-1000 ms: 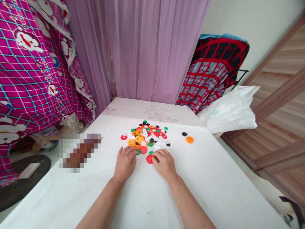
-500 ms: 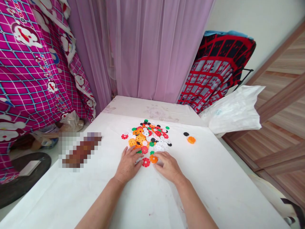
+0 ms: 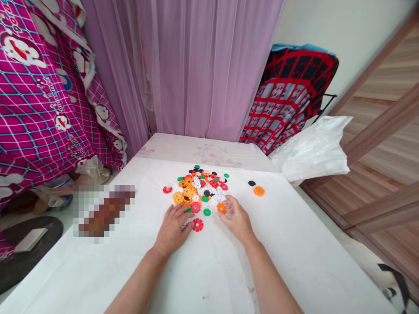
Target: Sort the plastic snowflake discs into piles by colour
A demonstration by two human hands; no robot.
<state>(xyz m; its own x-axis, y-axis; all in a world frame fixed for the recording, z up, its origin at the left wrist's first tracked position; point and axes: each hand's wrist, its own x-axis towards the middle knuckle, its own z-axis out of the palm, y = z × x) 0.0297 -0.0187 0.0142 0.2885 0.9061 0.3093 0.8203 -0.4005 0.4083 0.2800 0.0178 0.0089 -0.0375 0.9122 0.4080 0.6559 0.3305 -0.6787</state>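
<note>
A pile of flower-shaped plastic discs [image 3: 190, 192] in orange, white, red, green and black lies on the white table. At its near left edge rests my left hand [image 3: 173, 226], fingers spread and loosely curved over a green disc [image 3: 189, 210] and orange ones. My right hand [image 3: 238, 220] pinches an orange disc [image 3: 221, 208] between thumb and fingers at the near right edge of the pile. Between the hands lie a red disc [image 3: 197, 225] and a green disc [image 3: 207, 212], apart from the pile.
An orange disc [image 3: 259, 191] and a black disc [image 3: 252, 183] lie off to the right. A blurred-out brownish object [image 3: 104, 213] is on the table's left. A white plastic bag [image 3: 314, 150] stands at the right edge, and purple curtains [image 3: 209, 65] hang behind.
My right hand has picked up the orange disc and moved it forward and right, uncovering the green disc. My left hand stays nearly in place. The view has shifted slightly.
</note>
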